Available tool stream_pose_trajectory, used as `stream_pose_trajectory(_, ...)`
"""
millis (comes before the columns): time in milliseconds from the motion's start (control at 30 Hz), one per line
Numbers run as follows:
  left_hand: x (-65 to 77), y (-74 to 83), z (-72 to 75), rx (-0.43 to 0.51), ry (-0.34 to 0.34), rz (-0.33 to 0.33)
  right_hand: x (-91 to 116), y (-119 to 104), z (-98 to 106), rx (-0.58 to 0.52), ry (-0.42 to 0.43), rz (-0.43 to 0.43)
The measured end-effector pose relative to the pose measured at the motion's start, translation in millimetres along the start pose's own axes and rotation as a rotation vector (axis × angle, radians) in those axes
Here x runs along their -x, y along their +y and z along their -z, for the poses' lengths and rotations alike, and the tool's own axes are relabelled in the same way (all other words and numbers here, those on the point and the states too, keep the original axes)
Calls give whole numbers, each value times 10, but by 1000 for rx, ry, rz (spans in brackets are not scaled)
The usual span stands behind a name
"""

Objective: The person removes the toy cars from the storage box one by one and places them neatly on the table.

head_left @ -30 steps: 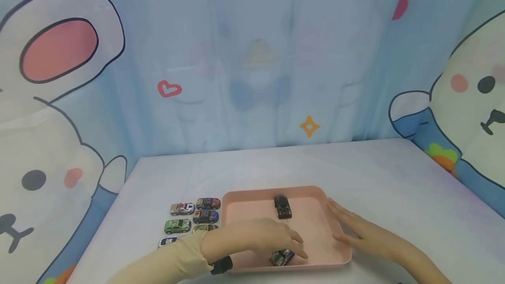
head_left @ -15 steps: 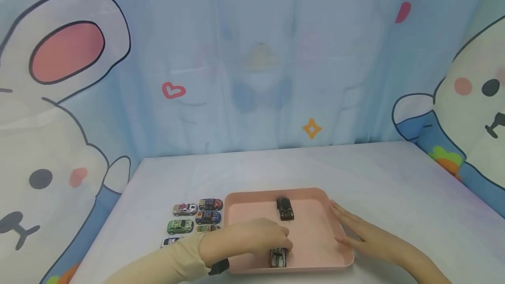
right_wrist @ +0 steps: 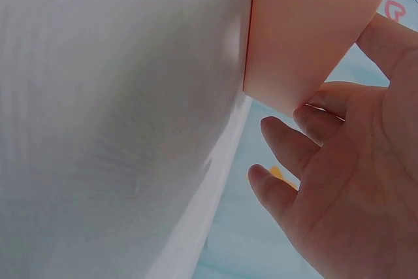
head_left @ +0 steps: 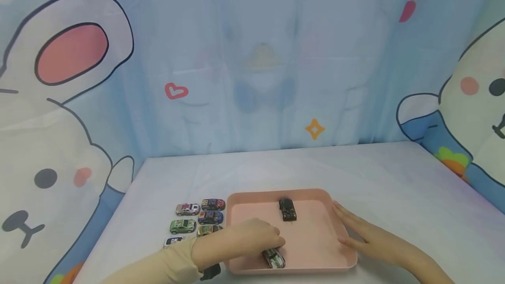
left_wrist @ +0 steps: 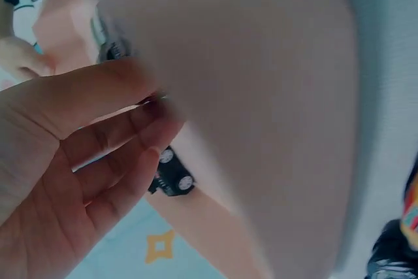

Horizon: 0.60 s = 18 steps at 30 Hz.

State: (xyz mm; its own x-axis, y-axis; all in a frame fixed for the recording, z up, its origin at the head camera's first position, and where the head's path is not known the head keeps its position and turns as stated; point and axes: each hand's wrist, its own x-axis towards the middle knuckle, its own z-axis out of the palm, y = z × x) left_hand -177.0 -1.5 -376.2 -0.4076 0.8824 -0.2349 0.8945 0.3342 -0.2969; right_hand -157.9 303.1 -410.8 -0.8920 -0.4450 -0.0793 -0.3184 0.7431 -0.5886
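Observation:
In the head view, a pink tray [head_left: 323, 249] holds two toy cars. My left hand [head_left: 254, 236] is inside its left half, gripping a green-and-white toy car [head_left: 275, 258] by the end under the fingers; the rest sticks out near the tray's front wall. The left wrist view shows part of this car [left_wrist: 108, 37] behind the thumb of my left hand [left_wrist: 85, 135]. A black toy car [head_left: 287, 209] stands towards the tray's back. My right hand [head_left: 375, 238] touches the tray's right side with extended fingers; the right wrist view shows that hand [right_wrist: 346, 155] against the outer wall [right_wrist: 300, 31].
Left of the tray, several toy cars stand in two columns, among them a green car [head_left: 183, 226] and a blue car [head_left: 211, 218]; my left forearm partly covers the nearer ones. A white cloth covers the table [head_left: 394, 179], with a printed curtain [head_left: 260, 113] behind it.
My left hand has drawn slightly left, its fingers now curled round the green-and-white car, which has turned on the tray floor. The right hand stays at the tray's side. The head view has shifted slightly.

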Motion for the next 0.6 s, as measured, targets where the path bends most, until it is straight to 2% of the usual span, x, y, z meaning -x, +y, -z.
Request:
stream_pose_trajectory(200, 37, -27, -52, 43, 15, 17, 4, -22, 6, -22, -13, -7)
stream_pose_trajectory(400, 109, -110, 2, 209, 95, 8, 7, -39, 12, -29, -18, -14)
stream_pose_trajectory(600, 253, -241, 86, 401, 175, -3, 5, -44, 14, -29, -20, -25)
